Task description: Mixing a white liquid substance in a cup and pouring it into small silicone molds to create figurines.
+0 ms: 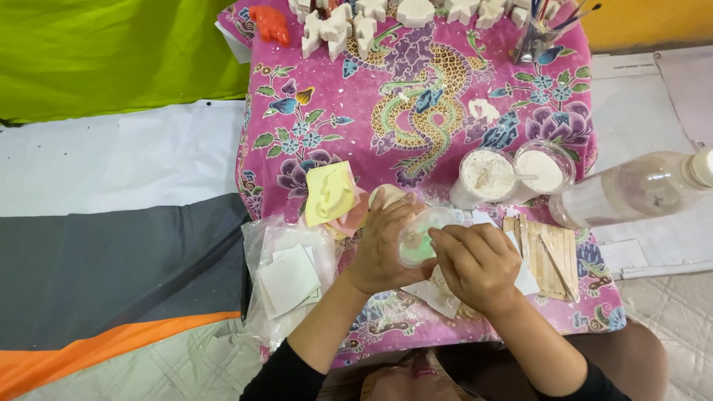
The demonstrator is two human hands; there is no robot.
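Observation:
My left hand (382, 249) and my right hand (475, 263) both grip a small pale, translucent green mould (417, 241) above the near middle of a table. The left hand cups it from the left side. From the right, the fingers of my right hand press on its edge. Just left of the hands lies a yellow flexible mould (330, 193) on top of a pink one (355, 217). White paper pieces (438, 293) lie under the hands.
A pink flowered cloth (416, 111) covers the table. Two cups of white powder (486, 177) (546, 167) stand right of centre, wooden sticks (549, 252) near the right edge, a plastic bottle (631, 189) further right. White plaster figures (334, 30), an orange figure (271, 24) and a brush jar (536, 37) line the far edge. Bagged white squares (288, 278) lie left.

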